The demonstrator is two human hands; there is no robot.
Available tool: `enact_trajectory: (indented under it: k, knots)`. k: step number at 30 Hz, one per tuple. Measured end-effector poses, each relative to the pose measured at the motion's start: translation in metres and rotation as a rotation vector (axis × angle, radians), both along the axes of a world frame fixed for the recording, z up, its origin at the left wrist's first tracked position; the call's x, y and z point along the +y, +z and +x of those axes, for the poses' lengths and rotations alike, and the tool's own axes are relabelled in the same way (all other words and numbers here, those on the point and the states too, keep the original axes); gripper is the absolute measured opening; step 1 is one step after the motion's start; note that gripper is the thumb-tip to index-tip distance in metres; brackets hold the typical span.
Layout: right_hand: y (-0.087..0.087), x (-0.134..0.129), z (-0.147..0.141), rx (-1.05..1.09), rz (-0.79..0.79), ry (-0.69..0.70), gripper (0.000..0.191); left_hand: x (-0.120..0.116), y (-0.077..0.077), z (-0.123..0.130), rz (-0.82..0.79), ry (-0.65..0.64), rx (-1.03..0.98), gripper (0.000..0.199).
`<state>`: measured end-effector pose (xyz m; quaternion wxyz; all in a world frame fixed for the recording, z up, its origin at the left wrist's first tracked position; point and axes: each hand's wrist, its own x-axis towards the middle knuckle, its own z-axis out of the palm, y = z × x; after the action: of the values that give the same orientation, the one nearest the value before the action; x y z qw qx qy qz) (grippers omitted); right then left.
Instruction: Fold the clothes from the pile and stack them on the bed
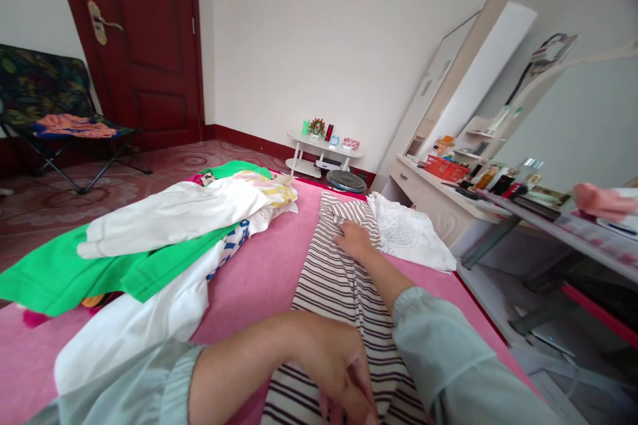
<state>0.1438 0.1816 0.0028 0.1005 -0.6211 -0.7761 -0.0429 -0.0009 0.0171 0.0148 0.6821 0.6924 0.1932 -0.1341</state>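
Nearest: left grip (346,382), fingers bent down onto striped garment (323,279); whether clamped on cloth, cannot tell. Striped garment lies lengthwise on pink cover (264,265). Left, clothes pile (169,212) with blue print (234,249), unreadable. Farther: right grip (353,239), fingers slightly apart, resting on striped garment. White garment (413,236) just beside, right. Beyond: bottles (491,177), labels too small to read.

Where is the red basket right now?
In the head view, the red basket sits at the right, on the white dresser, beside the bottles.
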Motion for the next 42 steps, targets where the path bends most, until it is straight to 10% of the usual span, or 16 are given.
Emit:
enact_trajectory:
  k: [12,21,27,42]
  knots:
    - [-0.01,-0.012,0.009,0.225,-0.239,0.258,0.051,0.011,0.018,-0.014,-0.151,-0.244,0.196,0.02]
    - [-0.016,-0.124,0.057,0.605,-0.076,0.371,0.027,0.035,-0.016,-0.016,0.784,0.576,-0.351,0.023]
    - [-0.016,-0.164,0.097,0.687,-0.043,0.363,0.039,0.032,-0.04,-0.016,1.179,0.433,-0.361,0.034]
    - [0.016,-0.264,0.102,0.314,-0.254,0.575,0.034,0.003,0.007,-0.111,0.921,0.129,-0.216,0.035]
